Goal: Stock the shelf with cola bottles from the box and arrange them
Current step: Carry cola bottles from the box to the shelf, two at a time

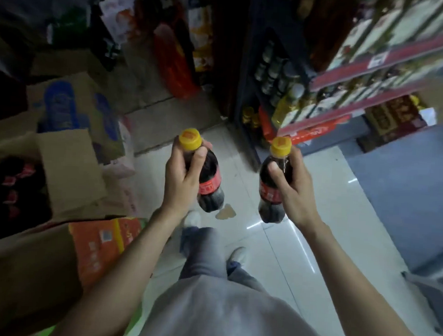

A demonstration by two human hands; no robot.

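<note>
While both hands are out in front of the body, each carries one cola bottle upright by its neck and shoulder, well above the tiled floor point(301, 249). The left hand point(182, 177) has its grip wrapped round the left bottle point(209, 182), fingers curled just under the yellow cap point(190, 139). The right hand point(291, 183) has its grip closed the same way on the right bottle point(269, 193), thumb pressed against the dark shoulder below its cap. The two bottles hang apart, neither touching anything but the hand that holds it. To the left, the open cardboard box point(69, 170) shows more dark bottles with red labels inside, so a good part of the stock appears to remain unpacked. To the right stand the shelves point(347, 97) with red price strips, filled with other goods; no cola bottles can be made out on them, though blur and dim light make that uncertain. My reading is that the task is at an early or middle stage: this pair is lifted out and on its way, not yet set down, and placing, further trips to the box and the tidying of rows are left to do.
</note>
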